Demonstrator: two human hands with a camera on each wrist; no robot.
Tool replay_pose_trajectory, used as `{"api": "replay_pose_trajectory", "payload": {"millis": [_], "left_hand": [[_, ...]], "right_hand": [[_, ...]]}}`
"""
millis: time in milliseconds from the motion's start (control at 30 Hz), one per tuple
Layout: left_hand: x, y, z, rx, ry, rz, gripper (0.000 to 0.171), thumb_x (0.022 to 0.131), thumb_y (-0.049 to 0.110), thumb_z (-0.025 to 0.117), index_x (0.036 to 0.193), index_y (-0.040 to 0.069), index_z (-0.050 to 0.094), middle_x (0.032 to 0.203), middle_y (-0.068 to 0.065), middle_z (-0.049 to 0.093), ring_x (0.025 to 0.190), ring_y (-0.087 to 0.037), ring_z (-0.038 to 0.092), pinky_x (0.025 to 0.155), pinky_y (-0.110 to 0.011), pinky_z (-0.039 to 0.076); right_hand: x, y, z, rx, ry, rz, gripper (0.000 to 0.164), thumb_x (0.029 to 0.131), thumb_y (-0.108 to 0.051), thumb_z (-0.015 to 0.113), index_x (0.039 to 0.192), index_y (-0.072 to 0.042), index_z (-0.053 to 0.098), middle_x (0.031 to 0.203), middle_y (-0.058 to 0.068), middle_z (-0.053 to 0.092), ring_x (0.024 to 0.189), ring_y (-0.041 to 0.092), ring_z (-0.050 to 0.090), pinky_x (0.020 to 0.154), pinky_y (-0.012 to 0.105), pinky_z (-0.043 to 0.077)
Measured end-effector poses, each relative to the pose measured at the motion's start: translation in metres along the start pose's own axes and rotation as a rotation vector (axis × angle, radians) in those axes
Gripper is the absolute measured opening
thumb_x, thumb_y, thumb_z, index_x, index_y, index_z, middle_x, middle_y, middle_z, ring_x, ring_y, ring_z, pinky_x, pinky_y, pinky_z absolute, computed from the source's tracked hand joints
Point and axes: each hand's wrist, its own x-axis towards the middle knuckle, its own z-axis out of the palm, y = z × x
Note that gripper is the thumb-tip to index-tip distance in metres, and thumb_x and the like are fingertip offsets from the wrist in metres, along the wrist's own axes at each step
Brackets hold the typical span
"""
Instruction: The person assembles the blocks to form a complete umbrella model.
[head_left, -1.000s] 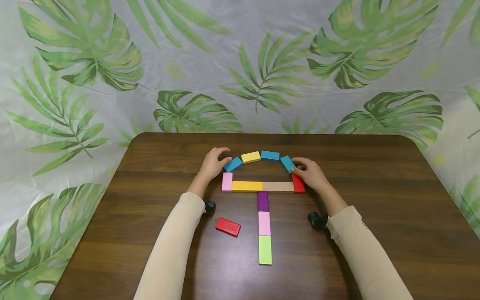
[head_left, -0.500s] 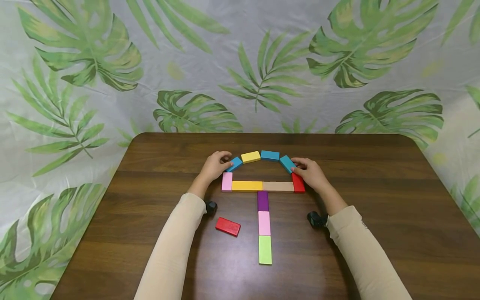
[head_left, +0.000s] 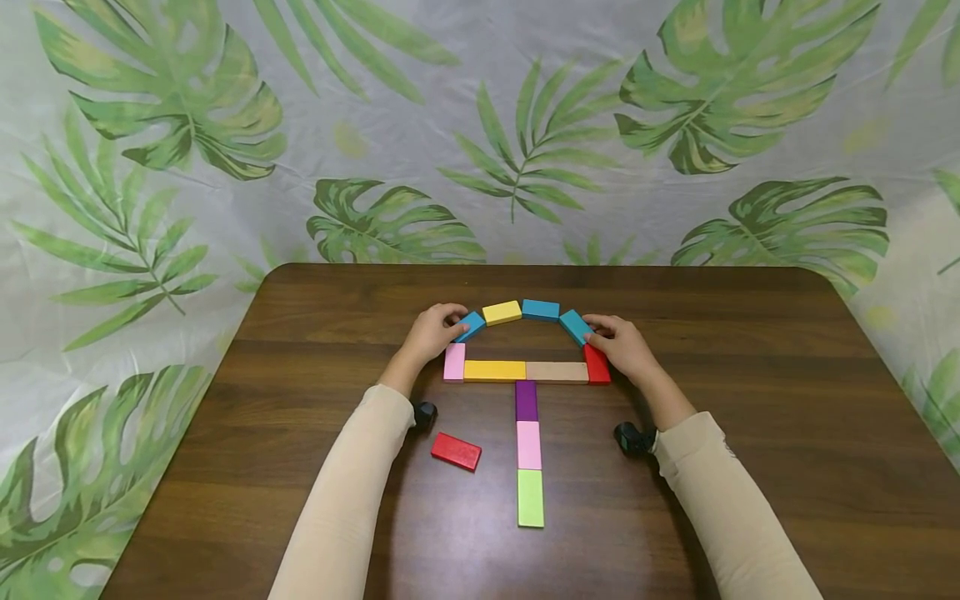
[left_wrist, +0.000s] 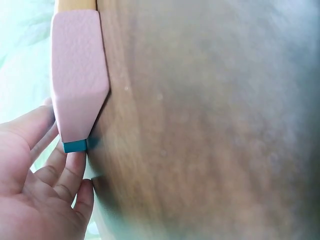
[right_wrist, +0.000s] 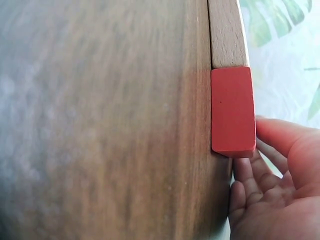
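In the head view my left hand [head_left: 433,331] pinches a blue block [head_left: 472,326] at the left end of an arch of flat blocks. Its thumb lies along the near side, and the fingers curl behind. On the other side my right hand [head_left: 617,342] holds a teal block [head_left: 576,327] between thumb and fingers. A yellow block [head_left: 502,313] and another blue block [head_left: 541,310] stand between them. Below the arch ends are a pink block [left_wrist: 80,55] and a red block [right_wrist: 232,110]. In the right wrist view the teal block is hidden.
An orange-yellow block [head_left: 495,371] and a tan block [head_left: 557,372] form a crossbar. From it a purple block [head_left: 527,401], a pink block [head_left: 528,445] and a green block [head_left: 530,498] run down. A loose red block [head_left: 456,451] lies left on the wooden table [head_left: 300,500].
My left hand has closed in around the left blue block, which has shifted slightly right and up. The right hand has stayed at the teal block with hardly any movement.
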Motion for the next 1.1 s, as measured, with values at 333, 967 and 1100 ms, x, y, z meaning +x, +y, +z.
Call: {"api": "replay_pose_trajectory", "payload": {"millis": [333, 967, 1100], "left_hand": [[-0.001, 0.001, -0.001, 0.043, 0.001, 0.005, 0.03, 0.089, 0.023, 0.057, 0.117, 0.013, 0.059, 0.101, -0.006, 0.057, 0.085, -0.02, 0.052, 0.072, -0.034, 0.042], [-0.011, 0.008, -0.021, -0.013, 0.062, 0.096, 0.041, 0.091, 0.028, 0.054, 0.125, 0.007, 0.051, 0.113, -0.009, 0.051, 0.103, -0.023, 0.049, 0.086, -0.037, 0.041], [-0.02, 0.018, -0.034, -0.014, 0.114, 0.173, 0.045, 0.09, 0.031, 0.054, 0.128, 0.007, 0.047, 0.121, -0.009, 0.048, 0.112, -0.025, 0.044, 0.092, -0.039, 0.037]], "right_hand": [[0.0, -0.002, 0.0, 0.009, -0.004, -0.006, 0.039, 0.091, -0.011, 0.052, 0.129, -0.002, 0.047, 0.116, 0.02, 0.047, 0.102, 0.033, 0.045, 0.081, 0.041, 0.04], [-0.011, -0.025, -0.01, 0.194, 0.07, -0.041, 0.054, 0.091, -0.029, 0.052, 0.136, -0.003, 0.036, 0.132, 0.019, 0.041, 0.117, 0.033, 0.038, 0.092, 0.048, 0.035], [-0.022, -0.043, -0.021, 0.216, 0.104, -0.101, 0.057, 0.09, -0.032, 0.055, 0.137, -0.007, 0.035, 0.136, 0.016, 0.037, 0.122, 0.032, 0.034, 0.096, 0.05, 0.03]]}}
